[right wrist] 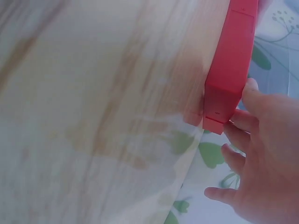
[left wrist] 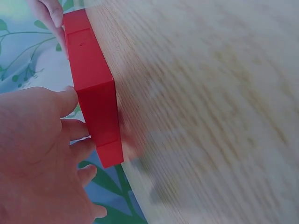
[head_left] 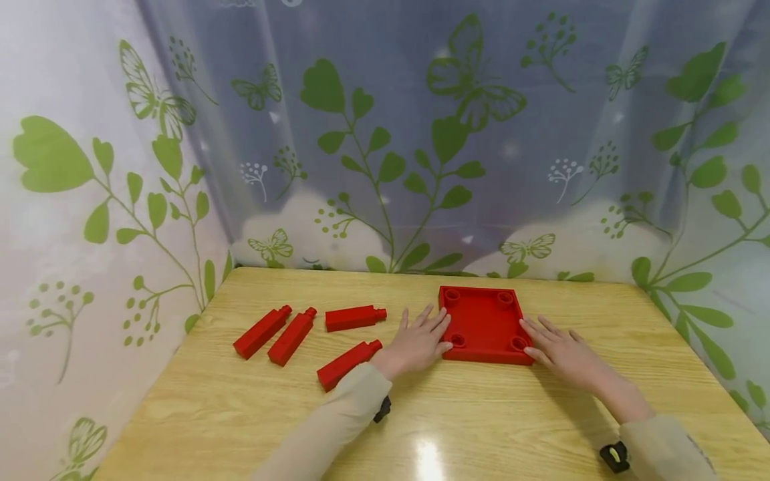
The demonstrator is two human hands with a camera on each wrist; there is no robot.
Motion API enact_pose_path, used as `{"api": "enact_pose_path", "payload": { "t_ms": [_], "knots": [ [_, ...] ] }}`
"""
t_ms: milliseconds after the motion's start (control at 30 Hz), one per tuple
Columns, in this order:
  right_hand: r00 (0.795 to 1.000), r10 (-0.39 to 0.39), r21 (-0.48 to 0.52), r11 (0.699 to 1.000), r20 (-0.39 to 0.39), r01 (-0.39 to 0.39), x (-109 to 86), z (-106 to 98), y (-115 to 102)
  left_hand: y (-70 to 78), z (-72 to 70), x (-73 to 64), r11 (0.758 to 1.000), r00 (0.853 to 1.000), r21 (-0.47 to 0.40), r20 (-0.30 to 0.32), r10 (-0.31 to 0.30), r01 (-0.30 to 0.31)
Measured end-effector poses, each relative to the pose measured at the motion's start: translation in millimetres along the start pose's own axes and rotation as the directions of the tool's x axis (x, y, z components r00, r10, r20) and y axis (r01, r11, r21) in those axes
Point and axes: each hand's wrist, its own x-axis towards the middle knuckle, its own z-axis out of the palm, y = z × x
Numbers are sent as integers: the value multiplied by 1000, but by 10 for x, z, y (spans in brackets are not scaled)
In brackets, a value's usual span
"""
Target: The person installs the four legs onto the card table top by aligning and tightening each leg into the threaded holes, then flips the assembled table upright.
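Note:
A square red tray-like piece [head_left: 481, 321] lies on the wooden table, a round socket in each inner corner and its raised rim facing up. At its left side my left hand [head_left: 416, 342] touches the edge with fingers spread and fairly straight. On the opposite side my right hand [head_left: 568, 354] touches the right edge the same way. Seen in the left wrist view, the thumb and fingertips of the left hand [left wrist: 42, 149] meet the red side wall [left wrist: 99, 116]. In the right wrist view, the right hand [right wrist: 266, 144] meets the piece's other corner [right wrist: 222, 100].
Several red square pegs with narrow round ends lie left of the tray: two slanted ones [head_left: 260, 334] [head_left: 293, 337], one lying crosswise [head_left: 353, 318], and one [head_left: 345, 366] close to my left forearm. A patterned curtain [head_left: 385, 133] hangs behind the wooden table [head_left: 210, 414].

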Motion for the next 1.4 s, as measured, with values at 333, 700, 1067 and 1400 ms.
{"api": "enact_pose_path", "payload": {
  "t_ms": [333, 700, 1067, 1400],
  "knots": [
    [1000, -9, 3, 1000, 10, 9, 6, -2, -187, -130, 57, -96, 1000, 1000, -1, 0, 5, -5],
    [999, -30, 44, 999, 29, 29, 17, 22, -360, -187, -4, -344, 1000, 1000, 12, -12, 5, -5],
    [997, -73, 33, 997, 29, 72, -2, 57, -486, -256, 44, -533, 1000, 999, 12, -40, 2, -2],
    [991, -131, -42, 990, 14, 132, -55, 105, -564, -342, 53, -732, 999, 999, -42, -40, 6, -8]
  ]
}}
